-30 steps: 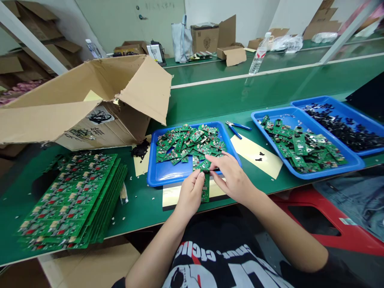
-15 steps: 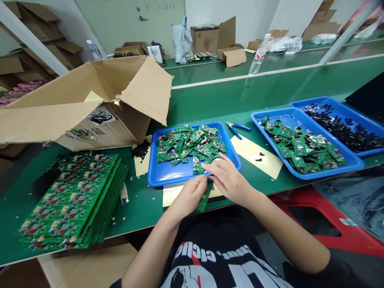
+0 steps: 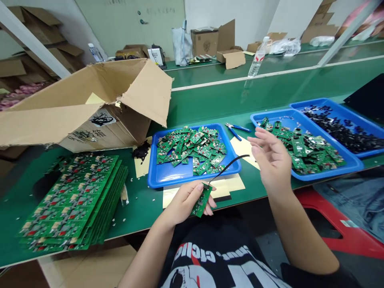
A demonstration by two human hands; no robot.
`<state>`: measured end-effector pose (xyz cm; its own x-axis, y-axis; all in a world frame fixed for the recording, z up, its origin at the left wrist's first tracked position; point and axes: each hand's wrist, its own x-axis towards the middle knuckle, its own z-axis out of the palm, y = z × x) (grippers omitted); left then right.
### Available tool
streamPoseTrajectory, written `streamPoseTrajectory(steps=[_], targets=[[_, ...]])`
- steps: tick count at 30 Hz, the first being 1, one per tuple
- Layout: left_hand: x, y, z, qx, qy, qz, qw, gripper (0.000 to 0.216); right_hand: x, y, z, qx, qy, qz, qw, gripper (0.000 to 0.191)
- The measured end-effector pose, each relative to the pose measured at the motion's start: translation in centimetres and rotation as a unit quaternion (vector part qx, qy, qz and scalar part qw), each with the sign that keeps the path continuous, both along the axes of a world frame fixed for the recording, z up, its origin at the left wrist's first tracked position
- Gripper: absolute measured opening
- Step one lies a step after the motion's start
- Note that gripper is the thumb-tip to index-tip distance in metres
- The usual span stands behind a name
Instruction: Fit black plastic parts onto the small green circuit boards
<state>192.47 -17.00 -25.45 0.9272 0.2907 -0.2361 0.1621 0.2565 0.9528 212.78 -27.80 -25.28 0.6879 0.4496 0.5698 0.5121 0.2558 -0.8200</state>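
My left hand is closed on a small green circuit board, held at the table's front edge. From the board's top end a thin black strip curves up and to the right. My right hand is raised near the strip's far tip, fingers apart and with nothing visible in them. A blue tray with a heap of similar small boards lies just beyond my left hand. Behind my right hand is another blue tray of boards.
Blue-handled cutters lie beside the near tray. On the left are stacked larger circuit panels and an open cardboard box. A third blue tray holds black parts. A bottle stands on the ledge behind.
My right hand has moved away from the board, right and upward, and its fingers have spread. The black strip now shows, stretching from the board. My left hand keeps hold of the board.
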Motion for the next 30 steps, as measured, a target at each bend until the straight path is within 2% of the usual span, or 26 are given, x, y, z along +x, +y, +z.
streamPoseTrajectory(steps=[2, 4, 7, 9, 11, 14, 16, 17, 19, 23, 27, 30], targets=[[0.0, 0.0, 0.0, 0.007, -0.002, 0.0, 1.0, 0.041, 0.8, -0.2, 0.3, 0.029, 0.036, -0.029, 0.999, 0.026], [0.0, 0.0, 0.1, 0.038, -0.009, 0.001, 0.999, 0.042, 1.6, -0.4, 0.6, 0.059, 0.08, -0.021, 0.995, 0.021], [0.0, -0.1, 0.4, 0.07, -0.02, 0.003, 0.997, 0.041, 2.4, -0.3, 0.9, 0.059, 0.172, 0.074, 0.98, 0.016], [-0.1, -0.2, 0.5, 0.094, -0.019, -0.002, 0.995, 0.041, 2.1, 0.0, 0.8, 0.002, 0.23, 0.17, 0.958, 0.02], [-0.2, -0.3, 0.6, 0.126, -0.014, -0.013, 0.992, 0.041, 1.2, 0.5, 0.5, -0.089, 0.255, 0.279, 0.921, 0.029], [-0.2, -0.3, 0.8, 0.218, -0.017, -0.026, 0.975, 0.04, -0.7, 1.0, 0.3, -0.238, 0.233, 0.436, 0.836, 0.041], [-0.3, -0.1, 1.0, 0.308, -0.023, -0.029, 0.951, 0.039, -1.7, 1.2, 0.4, -0.311, 0.217, 0.491, 0.784, 0.04], [-0.3, 0.0, 1.1, 0.35, -0.024, -0.03, 0.936, 0.038, -2.1, 1.2, 0.5, -0.338, 0.214, 0.493, 0.772, 0.036], [-0.5, 0.2, 1.3, 0.403, -0.018, -0.026, 0.915, 0.038, -2.6, 1.2, 0.7, -0.368, 0.217, 0.459, 0.779, 0.029], [-0.7, 0.5, 1.4, 0.424, 0.004, -0.019, 0.906, 0.04, -3.0, 1.0, 1.4, -0.38, 0.189, 0.372, 0.825, 0.028], [-0.7, 0.7, 1.3, 0.429, 0.043, -0.045, 0.901, 0.04, -3.2, 0.8, 2.5, -0.386, 0.088, 0.292, 0.871, 0.019], [-0.4, 0.8, 0.9, 0.421, 0.049, -0.042, 0.905, 0.039, -3.5, 0.6, 2.9, -0.373, -0.025, 0.259, 0.891, 0.015]])
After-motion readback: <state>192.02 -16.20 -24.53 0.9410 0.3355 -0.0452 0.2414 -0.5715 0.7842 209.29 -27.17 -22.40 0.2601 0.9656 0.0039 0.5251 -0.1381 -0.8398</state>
